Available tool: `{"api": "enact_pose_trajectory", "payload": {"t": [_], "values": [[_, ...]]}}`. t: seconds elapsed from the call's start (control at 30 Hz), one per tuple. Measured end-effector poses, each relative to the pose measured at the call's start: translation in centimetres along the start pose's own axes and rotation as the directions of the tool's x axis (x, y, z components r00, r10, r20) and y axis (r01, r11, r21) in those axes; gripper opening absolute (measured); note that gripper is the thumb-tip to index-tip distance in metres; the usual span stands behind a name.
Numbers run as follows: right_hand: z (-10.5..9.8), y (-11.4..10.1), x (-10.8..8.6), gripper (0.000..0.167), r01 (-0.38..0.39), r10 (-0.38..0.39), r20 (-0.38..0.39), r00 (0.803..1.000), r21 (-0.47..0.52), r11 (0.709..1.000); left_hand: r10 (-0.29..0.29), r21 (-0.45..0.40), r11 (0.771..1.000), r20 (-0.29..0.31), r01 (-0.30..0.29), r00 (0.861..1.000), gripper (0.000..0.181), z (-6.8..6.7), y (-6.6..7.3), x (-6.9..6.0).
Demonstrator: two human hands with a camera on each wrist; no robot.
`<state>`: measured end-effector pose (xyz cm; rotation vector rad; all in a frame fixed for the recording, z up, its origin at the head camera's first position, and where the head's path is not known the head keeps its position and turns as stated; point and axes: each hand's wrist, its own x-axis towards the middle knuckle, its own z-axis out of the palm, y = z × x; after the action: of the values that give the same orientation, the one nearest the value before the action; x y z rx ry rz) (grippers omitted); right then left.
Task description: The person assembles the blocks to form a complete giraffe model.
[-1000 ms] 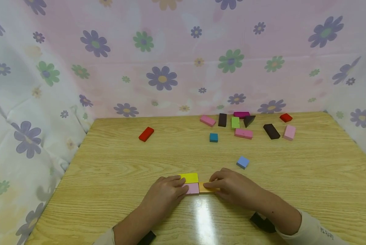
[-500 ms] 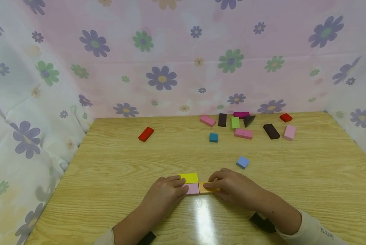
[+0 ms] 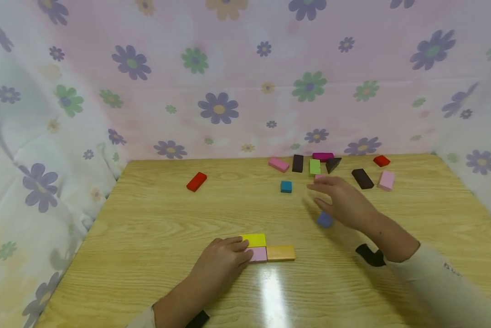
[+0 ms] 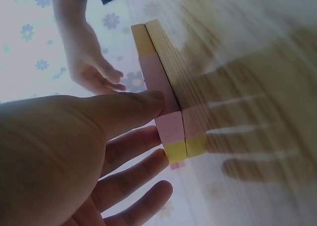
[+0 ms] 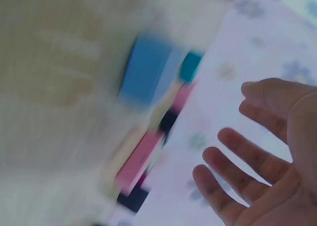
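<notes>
My left hand (image 3: 219, 260) rests against the left end of a yellow block (image 3: 255, 239) and a light pink block (image 3: 257, 254), which lie side by side. In the left wrist view the thumb touches the pink block (image 4: 159, 80), and the other fingers spread loosely near the yellow block (image 4: 175, 151). An orange block (image 3: 281, 253) lies end to end with the pink one. Nothing is in my right hand (image 3: 345, 200), relaxed above the table over a light blue block (image 3: 325, 219). Its fingers (image 5: 237, 161) are spread in the right wrist view.
A teal block (image 3: 286, 187) lies left of my right hand. Behind are pink (image 3: 278, 164), black (image 3: 297, 163), green (image 3: 314, 167) and magenta blocks and a dark cone-like piece (image 3: 333, 164). Farther right are black, light pink and red blocks; another red block (image 3: 197, 181) lies at left.
My right hand has let go of the orange block and moved up and to the right, above the light blue block. The left hand has stayed put.
</notes>
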<state>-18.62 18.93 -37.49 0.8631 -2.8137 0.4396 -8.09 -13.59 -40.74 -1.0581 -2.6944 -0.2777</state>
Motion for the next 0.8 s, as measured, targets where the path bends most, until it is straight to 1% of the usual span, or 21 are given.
{"api": "enact_pose_trajectory", "payload": {"t": [0.13,0.27,0.37,0.53,0.63,0.8], "values": [[-0.2,2.7,1.2,0.038,-0.029,0.030,0.038,0.999,-0.021,0.999,-0.002,0.002,1.000,-0.010,0.002,1.000,0.016,0.0,-0.1,-0.2],[-0.1,4.3,1.7,0.037,-0.046,0.048,0.084,0.995,-0.030,0.998,0.002,0.002,1.000,-0.030,-0.002,1.000,0.014,0.1,-0.1,-0.4],[0.2,5.0,1.9,0.036,-0.082,0.084,0.128,0.988,-0.028,0.996,0.003,0.001,1.000,-0.032,-0.003,0.999,0.013,0.1,-0.1,-0.4],[0.5,5.6,2.1,0.036,-0.177,0.180,0.180,0.967,-0.034,0.984,0.000,-0.001,1.000,-0.026,0.000,1.000,0.013,0.0,0.0,-0.2],[0.7,6.0,2.2,0.036,-0.186,0.189,0.176,0.966,-0.036,0.982,0.002,-0.003,1.000,-0.029,-0.002,1.000,0.013,0.0,0.1,-0.2],[0.8,6.6,2.4,0.030,-0.164,0.171,0.163,0.972,-0.052,0.985,-0.002,-0.013,1.000,-0.018,0.001,1.000,0.014,0.0,0.1,0.0]]}}
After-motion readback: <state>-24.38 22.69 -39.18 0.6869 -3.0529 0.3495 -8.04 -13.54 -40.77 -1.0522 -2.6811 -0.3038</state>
